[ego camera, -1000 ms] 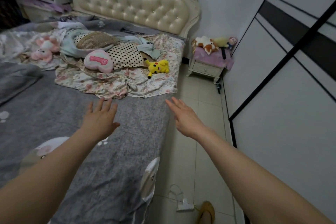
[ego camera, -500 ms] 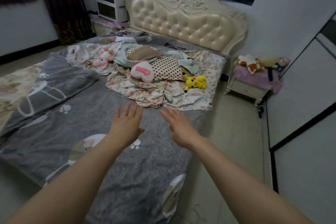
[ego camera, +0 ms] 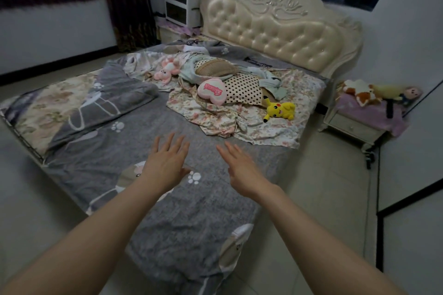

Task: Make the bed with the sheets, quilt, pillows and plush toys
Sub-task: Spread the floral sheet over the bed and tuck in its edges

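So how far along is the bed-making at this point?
Barely started. Done: the grey sheet lies fairly flat over the near half. In hand: nothing; the left hand and right hand are open above it. Left: the floral sheet is crumpled near the headboard, with the polka-dot pillow, heart cushion, yellow plush and pink plush scattered around, and a grey flap is folded back at the left.

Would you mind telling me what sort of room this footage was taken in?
Most likely a home bedroom: a bed with a tufted headboard, a nightstand beside it, and a yellow plush toy lying on rumpled bedding.
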`<state>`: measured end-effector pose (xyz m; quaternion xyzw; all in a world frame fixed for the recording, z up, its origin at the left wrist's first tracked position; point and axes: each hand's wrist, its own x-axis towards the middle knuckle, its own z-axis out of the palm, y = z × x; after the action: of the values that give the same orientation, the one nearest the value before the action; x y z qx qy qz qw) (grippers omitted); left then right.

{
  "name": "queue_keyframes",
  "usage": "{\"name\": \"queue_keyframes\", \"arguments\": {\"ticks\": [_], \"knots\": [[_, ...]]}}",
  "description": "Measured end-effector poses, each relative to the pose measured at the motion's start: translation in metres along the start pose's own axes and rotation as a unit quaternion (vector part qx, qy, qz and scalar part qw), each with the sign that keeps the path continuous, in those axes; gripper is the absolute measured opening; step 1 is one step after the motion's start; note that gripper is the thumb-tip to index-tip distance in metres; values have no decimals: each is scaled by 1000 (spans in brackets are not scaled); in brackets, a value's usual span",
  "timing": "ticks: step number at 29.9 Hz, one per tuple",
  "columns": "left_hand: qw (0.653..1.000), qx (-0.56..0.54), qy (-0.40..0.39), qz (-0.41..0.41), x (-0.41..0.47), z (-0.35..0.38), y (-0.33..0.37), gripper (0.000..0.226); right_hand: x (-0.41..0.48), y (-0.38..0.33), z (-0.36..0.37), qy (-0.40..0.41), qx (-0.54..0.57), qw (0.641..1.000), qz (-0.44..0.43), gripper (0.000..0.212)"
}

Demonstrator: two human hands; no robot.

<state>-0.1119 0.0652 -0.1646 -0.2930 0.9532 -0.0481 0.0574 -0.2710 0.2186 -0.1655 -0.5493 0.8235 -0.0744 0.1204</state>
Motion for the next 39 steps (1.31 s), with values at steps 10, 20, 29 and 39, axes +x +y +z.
{"name": "queue_keyframes", "arguments": {"ticks": [10, 20, 29, 39], "knots": [[996, -7, 18, -88, -74, -22, 65, 76, -67, 33, 16, -31, 5, 997, -73, 80], [995, -11, 0, -100, -117, 15, 4, 76, -48, -30, 39, -14, 7, 996, -83, 79], [1000, 0, -7, -12, -80, -1, -142, 77, 24, -123, 29, -8, 7, 1000, 28, 80], [1000, 19, 11, 0, -74, -11, -238, 76, 73, -160, 16, 47, 6, 996, 75, 81]]}}
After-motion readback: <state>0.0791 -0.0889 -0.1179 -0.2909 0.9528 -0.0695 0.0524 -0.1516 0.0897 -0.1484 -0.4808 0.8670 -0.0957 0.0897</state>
